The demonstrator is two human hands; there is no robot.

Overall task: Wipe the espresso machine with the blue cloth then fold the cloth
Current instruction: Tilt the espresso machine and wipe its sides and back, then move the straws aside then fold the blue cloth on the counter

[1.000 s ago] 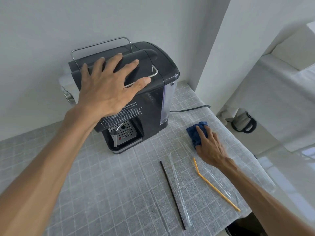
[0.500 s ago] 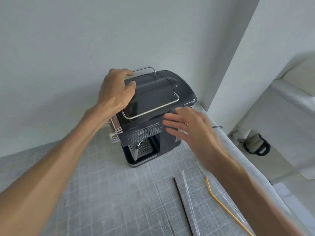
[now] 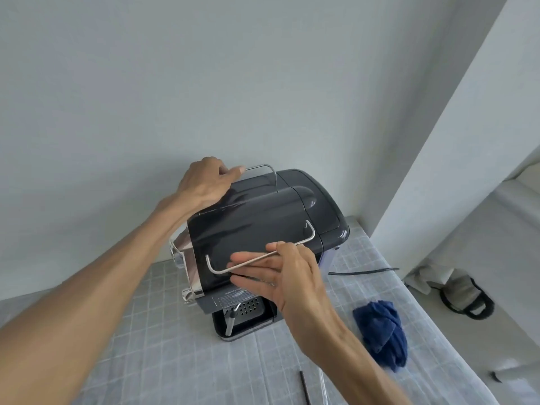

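Machine: the black espresso machine (image 3: 263,226) stands on the grid-patterned table cover (image 3: 163,361), close against the pale wall (image 3: 204,83), its drip tray facing the person.
Left hand: the left hand (image 3: 204,182) lies on the rear left corner of the machine's top, fingers curled over the far wire rail (image 3: 260,168) at its left end.
Right hand: the right hand (image 3: 289,276) is at the front edge of the top; thumb and forefinger pinch the near wire rail (image 3: 257,258) towards its right part, while the other fingers lie straight and spread below it, against the machine's front.
Cloth: the blue cloth (image 3: 382,331) lies crumpled on the table cover to the right of the machine, apart from both hands.
Cable: a dark cable (image 3: 362,271) runs from behind the machine across the cover to the right.
Other things: a thin dark stick (image 3: 304,387) lies near the bottom edge; a bag with a black strap (image 3: 464,293) sits lower, beyond the table's right edge.
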